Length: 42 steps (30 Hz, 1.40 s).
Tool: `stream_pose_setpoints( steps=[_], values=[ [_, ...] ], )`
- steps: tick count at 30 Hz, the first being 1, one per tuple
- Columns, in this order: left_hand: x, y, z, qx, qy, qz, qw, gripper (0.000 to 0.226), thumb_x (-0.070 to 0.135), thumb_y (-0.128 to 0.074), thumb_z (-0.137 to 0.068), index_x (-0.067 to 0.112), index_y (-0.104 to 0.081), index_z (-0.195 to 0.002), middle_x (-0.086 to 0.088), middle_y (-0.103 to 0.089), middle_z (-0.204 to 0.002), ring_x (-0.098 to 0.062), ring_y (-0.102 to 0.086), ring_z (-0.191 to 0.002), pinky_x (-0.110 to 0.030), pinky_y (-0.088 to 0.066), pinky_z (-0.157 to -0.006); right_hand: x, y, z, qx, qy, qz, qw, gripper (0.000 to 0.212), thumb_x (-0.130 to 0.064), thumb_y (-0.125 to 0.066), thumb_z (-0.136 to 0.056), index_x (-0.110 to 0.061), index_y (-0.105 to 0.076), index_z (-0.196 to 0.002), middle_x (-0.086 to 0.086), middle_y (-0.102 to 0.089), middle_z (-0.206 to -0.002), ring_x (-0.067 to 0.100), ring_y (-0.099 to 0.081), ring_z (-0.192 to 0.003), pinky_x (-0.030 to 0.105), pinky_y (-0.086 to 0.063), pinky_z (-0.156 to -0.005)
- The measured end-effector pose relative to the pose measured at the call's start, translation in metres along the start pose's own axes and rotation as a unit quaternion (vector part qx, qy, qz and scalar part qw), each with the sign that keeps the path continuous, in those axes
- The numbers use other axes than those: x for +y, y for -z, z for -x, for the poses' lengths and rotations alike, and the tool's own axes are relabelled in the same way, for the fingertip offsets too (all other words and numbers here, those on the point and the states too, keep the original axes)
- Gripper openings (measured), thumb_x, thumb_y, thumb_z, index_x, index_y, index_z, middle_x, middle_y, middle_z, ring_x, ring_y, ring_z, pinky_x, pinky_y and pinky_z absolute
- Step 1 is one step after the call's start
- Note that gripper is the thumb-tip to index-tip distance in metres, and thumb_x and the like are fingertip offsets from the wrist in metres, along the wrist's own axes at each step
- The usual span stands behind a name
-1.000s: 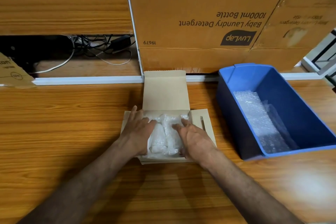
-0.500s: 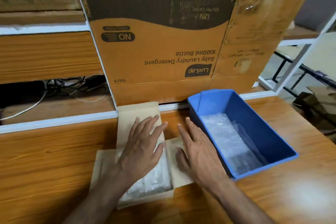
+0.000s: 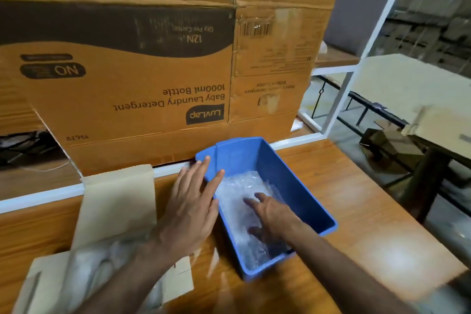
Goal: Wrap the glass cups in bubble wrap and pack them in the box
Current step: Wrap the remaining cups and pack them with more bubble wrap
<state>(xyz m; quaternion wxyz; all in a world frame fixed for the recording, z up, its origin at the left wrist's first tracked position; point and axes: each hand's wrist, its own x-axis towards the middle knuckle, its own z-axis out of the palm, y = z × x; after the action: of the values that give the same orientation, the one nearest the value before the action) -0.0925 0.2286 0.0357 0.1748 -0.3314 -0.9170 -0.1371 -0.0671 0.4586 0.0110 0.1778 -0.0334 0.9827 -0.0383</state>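
Here the big cardboard carton stands behind the blue bin, its print upside down. The wooden bench carries the blue bin, which sits just in front of the carton. To the left of the bin lies the small box, its lid flap raised toward the carton and its side flaps spread out flat. Inside that box, left of the bin and partly hidden by the left forearm, lie the wrapped cups, blurred white bundles whose number cannot be told. A sheet of bubble wrap lies along the floor of the bin. The left hand hovers just beside the bin's left wall, fingers straight and spread, fingertips near the rim, grasping nothing. The right hand reaches down inside the bin, fingers loosely spread over the bubble wrap; whether it touches or pinches the sheet cannot be told.
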Motion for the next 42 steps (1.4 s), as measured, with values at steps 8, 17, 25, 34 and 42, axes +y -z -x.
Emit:
stream_pose_setpoints(
  steps=[8,17,25,34,42],
  values=[
    [0.011,-0.022,-0.009,0.023,0.007,-0.015,1.000,0.052,0.020,-0.048,-0.098,0.014,-0.049,-0.150,-0.017,-0.031,-0.164,-0.035,-0.031,-0.152,-0.057,-0.024,-0.123,-0.001,-0.008,-0.048,-0.042,0.151,0.208,0.965,0.037,-0.017,-0.048,-0.105,-0.009,-0.047,-0.142,0.011,-0.054,-0.143,0.025,-0.047,-0.138,0.040,-0.047,-0.104],
    [0.016,-0.026,-0.013,0.028,0.031,-0.024,0.999,0.054,0.021,-0.048,-0.098,0.014,-0.047,-0.151,-0.017,-0.030,-0.164,-0.035,-0.031,-0.152,-0.056,-0.031,-0.119,0.012,-0.010,-0.040,0.117,0.131,0.125,0.976,0.014,-0.020,-0.074,-0.077,-0.021,-0.071,-0.090,0.001,-0.068,-0.087,0.020,-0.073,-0.069,0.024,-0.044,-0.054],
    [0.026,-0.014,-0.037,-0.036,0.080,0.105,0.991,0.089,0.067,-0.066,-0.082,0.031,-0.034,-0.157,0.001,-0.014,-0.171,-0.018,-0.022,-0.154,-0.038,-0.026,-0.121,0.017,0.032,0.004,0.361,0.119,-0.050,0.923,0.012,-0.029,-0.050,-0.101,-0.020,-0.057,-0.104,-0.003,-0.061,-0.091,0.021,-0.063,-0.077,0.037,-0.050,-0.050],
    [0.008,0.038,-0.048,0.065,0.151,0.401,0.901,0.020,0.036,-0.064,-0.097,0.017,-0.068,-0.097,0.002,-0.071,-0.096,-0.009,-0.067,-0.093,-0.047,-0.054,-0.080,-0.007,0.082,0.030,0.424,0.148,-0.226,0.864,0.056,-0.049,-0.070,-0.095,-0.026,-0.053,-0.144,-0.014,-0.066,-0.130,-0.001,-0.060,-0.120,0.016,-0.046,-0.093],
    [-0.034,0.110,-0.012,0.121,0.229,0.611,0.748,0.025,0.011,-0.057,-0.100,0.003,-0.065,-0.122,-0.014,-0.076,-0.111,-0.026,-0.073,-0.097,-0.030,-0.060,-0.076,-0.070,0.096,0.030,0.176,0.176,-0.614,0.749,0.037,-0.009,-0.079,-0.090,-0.014,-0.066,-0.124,-0.007,-0.079,-0.108,0.009,-0.073,-0.103,0.021,-0.056,-0.086]
  ],
)
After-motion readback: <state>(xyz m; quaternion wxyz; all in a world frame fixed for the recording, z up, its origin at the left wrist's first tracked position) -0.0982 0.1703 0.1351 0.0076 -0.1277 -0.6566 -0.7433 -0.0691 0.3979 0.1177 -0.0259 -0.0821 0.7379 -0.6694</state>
